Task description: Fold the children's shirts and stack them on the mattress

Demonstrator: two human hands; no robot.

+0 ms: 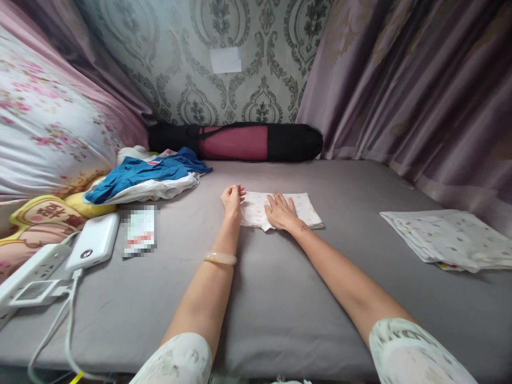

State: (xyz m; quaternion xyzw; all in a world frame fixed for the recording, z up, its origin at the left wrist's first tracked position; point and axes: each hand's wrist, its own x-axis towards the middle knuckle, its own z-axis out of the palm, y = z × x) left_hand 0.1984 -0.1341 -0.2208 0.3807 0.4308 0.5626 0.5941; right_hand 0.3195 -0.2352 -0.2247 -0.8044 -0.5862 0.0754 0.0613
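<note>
A white cloth with small faint prints (pixel 308 209) lies folded flat on the grey sheet, near the middle of the view. My right hand (pixel 280 210) rests palm down on it with fingers spread. At the cloth's left edge is my left hand (pixel 232 200), its fingers curled together; whether cloth is pinched between them is too small to make out. A pale bangle (pixel 220 258) circles my left forearm.
Folded patterned cloths (pixel 452 237) lie at the right. Blue and white clothes (pixel 156 168) are heaped at the back left, near a power bank (pixel 94 241), a power strip (pixel 36 272) and cables. A black and maroon bag (pixel 236 142) lies along the wall.
</note>
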